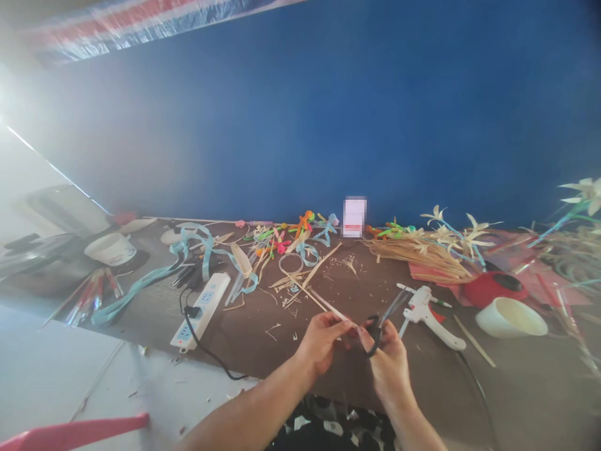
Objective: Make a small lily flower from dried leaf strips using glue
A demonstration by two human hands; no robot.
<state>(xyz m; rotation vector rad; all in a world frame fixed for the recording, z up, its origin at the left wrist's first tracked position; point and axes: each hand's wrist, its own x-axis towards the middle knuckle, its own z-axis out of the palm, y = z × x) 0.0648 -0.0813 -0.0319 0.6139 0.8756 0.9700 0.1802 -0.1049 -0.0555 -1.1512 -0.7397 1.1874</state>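
My left hand [322, 344] is closed, pinching a thin pale strip [332, 308] that slants up and away to the left. The black-handled scissors [374, 335] hang on my right hand [390, 363], with their blades pointing away to the upper right. My right thumb and fingertips meet near the lower end of the strip, close to my left fingertips. Just right of the scissors lies a white glue gun [428, 319]. Small pale scraps [293, 294] are scattered on the brown table [272, 357] beyond my hands.
A power strip [203, 312] with a black plug and cord lies left. Blue ribbon [136, 291], colourful pipe-cleaner shapes [282, 241] and a bundle of dried straw [417, 254] lie further back. A white cup [511, 317] and red round object [493, 288] stand right.
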